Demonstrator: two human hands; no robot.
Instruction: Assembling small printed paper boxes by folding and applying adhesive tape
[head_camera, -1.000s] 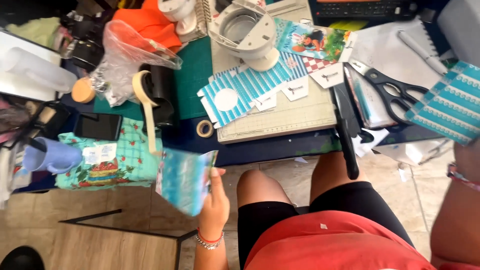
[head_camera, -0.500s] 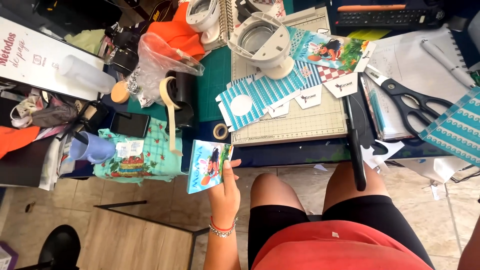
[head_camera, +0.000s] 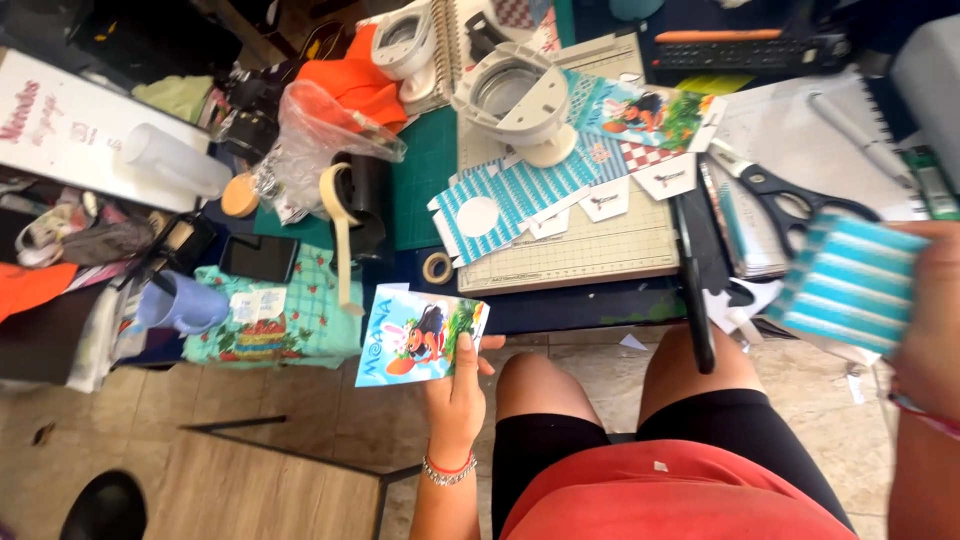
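My left hand (head_camera: 455, 385) grips a small folded paper box (head_camera: 418, 337) printed with cartoon characters, held just off the table's near edge above my left knee. My right hand (head_camera: 930, 320) at the right edge holds a teal-and-white striped paper piece (head_camera: 850, 283). On the cutting mat (head_camera: 580, 245) lie a flat striped box cutout (head_camera: 515, 195) and a printed picture sheet (head_camera: 640, 110).
Black scissors (head_camera: 790, 205) and a long black tool (head_camera: 690, 285) lie right of the mat. Two white round punches (head_camera: 515, 95) stand at the back. A small tape roll (head_camera: 437, 267), a masking-tape roll on a black cup (head_camera: 352, 205), a phone (head_camera: 258, 257) and a blue mug (head_camera: 185, 303) crowd the left.
My left hand has turned the printed box so its picture face shows and lifted it slightly. My right hand has come into view holding the striped piece.
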